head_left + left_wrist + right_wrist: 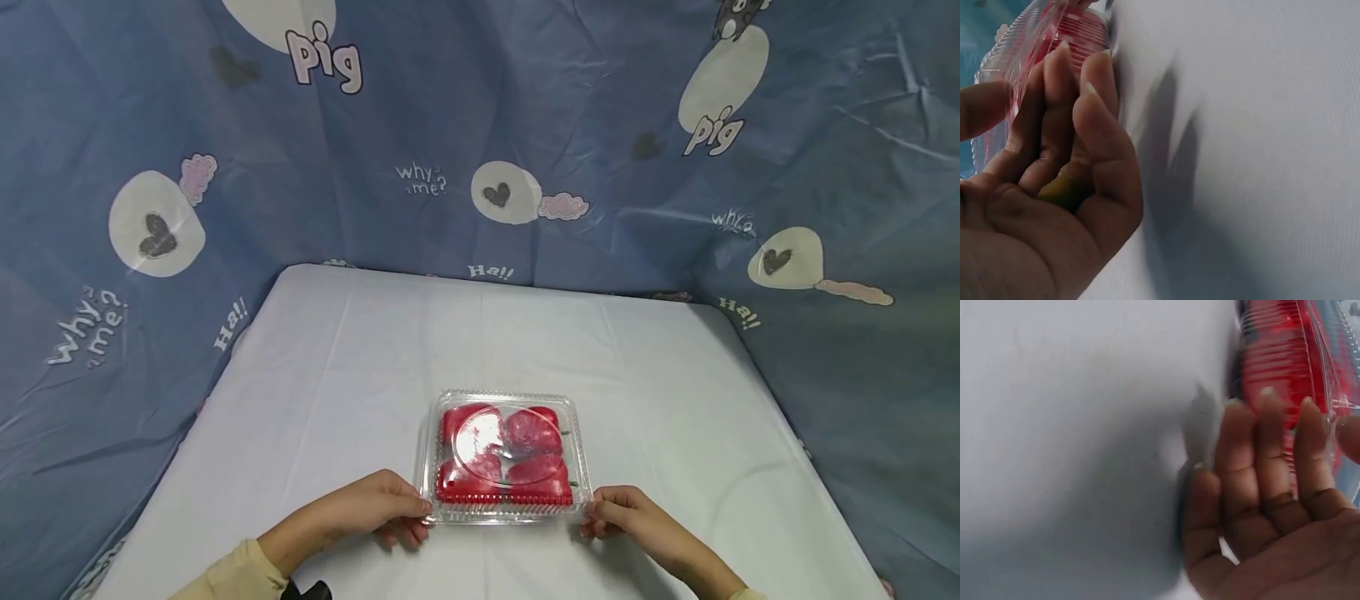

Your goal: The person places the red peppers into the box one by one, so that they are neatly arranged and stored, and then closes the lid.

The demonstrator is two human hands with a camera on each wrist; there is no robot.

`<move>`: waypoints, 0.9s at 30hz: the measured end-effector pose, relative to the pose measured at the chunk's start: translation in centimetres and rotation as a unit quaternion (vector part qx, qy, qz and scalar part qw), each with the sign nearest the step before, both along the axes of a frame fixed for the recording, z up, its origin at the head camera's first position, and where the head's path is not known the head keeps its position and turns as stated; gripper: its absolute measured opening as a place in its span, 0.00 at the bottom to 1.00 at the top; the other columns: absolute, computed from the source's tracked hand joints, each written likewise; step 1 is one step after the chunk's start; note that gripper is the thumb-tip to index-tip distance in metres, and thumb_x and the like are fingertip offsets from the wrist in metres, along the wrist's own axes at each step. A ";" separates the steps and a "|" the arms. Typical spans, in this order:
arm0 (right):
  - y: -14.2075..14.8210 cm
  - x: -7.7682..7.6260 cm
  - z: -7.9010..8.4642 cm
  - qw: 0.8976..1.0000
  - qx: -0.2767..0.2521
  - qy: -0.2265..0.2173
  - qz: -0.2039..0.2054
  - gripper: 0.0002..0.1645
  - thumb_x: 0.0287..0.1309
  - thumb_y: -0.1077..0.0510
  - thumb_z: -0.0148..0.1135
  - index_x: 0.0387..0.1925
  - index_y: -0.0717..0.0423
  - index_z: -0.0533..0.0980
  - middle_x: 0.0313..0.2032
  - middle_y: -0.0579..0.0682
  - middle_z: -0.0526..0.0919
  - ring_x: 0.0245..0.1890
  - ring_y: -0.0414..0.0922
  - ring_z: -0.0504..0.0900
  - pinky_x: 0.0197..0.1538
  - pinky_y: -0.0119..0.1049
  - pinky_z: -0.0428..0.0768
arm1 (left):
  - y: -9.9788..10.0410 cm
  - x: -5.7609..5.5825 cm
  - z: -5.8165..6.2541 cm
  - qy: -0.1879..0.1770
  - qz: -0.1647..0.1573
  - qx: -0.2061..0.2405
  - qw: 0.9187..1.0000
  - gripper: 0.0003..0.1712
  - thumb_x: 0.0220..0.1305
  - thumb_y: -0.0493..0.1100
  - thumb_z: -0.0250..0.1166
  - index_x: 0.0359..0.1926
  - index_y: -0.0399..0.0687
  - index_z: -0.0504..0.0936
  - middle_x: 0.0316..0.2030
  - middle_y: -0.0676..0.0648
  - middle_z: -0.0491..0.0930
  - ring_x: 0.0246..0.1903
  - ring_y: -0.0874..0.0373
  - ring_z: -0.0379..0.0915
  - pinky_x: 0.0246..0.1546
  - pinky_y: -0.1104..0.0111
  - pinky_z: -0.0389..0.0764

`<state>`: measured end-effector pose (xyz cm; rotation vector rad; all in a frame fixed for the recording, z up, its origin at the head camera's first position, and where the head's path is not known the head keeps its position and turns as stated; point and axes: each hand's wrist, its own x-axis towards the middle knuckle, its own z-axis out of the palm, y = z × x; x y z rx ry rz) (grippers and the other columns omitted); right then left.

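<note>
A clear plastic clamshell box [506, 518] lies on the white table, its lid down over several red bell peppers [534, 432] with green stems. At the near left corner of the box, my left hand [382, 507] pinches the rim, thumb on top and fingers below. My right hand [626, 517] pinches the near right corner the same way. Ridged side walls of the box [1079, 31] appear beyond the left fingers in the left wrist view. The right wrist view has the curled right fingers [1268, 450] beside the red-filled box [1275, 356].
White cloth [480, 333] covers the table. Blue printed fabric [420, 108] hangs behind it and along both sides. A small black object [307, 592] shows at the bottom edge by the left sleeve [240, 575].
</note>
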<state>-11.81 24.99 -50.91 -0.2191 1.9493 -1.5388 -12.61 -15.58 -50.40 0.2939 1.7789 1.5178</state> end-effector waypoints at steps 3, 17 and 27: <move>0.3 0.1 -0.4 1.000 -0.019 -0.007 0.007 0.23 0.72 0.56 0.52 0.36 0.80 0.72 0.32 0.51 0.83 0.36 0.42 0.81 0.45 0.38 0.78 | 0.2 0.2 -0.2 -0.002 0.009 0.010 1.000 0.18 0.70 0.44 0.60 0.34 0.30 0.83 0.28 0.44 0.85 0.28 0.56 0.81 0.24 0.70 0.74; 0.4 0.5 -1.4 0.999 -0.037 0.013 -0.012 0.21 0.71 0.57 0.54 0.32 0.76 0.74 0.27 0.46 0.80 0.31 0.37 0.78 0.42 0.35 0.77 | 1.0 0.2 -1.0 0.023 0.072 0.011 0.997 0.15 0.66 0.42 0.63 0.27 0.33 0.80 0.24 0.46 0.83 0.25 0.56 0.76 0.23 0.67 0.71; 2.7 -1.3 -0.1 0.999 -0.034 -0.026 0.031 0.18 0.69 0.61 0.51 0.44 0.79 0.74 0.37 0.52 0.83 0.38 0.42 0.80 0.45 0.38 0.79 | -0.4 -1.6 0.0 0.023 0.003 -0.061 0.998 0.19 0.68 0.50 0.63 0.36 0.36 0.85 0.30 0.42 0.85 0.30 0.53 0.82 0.27 0.62 0.80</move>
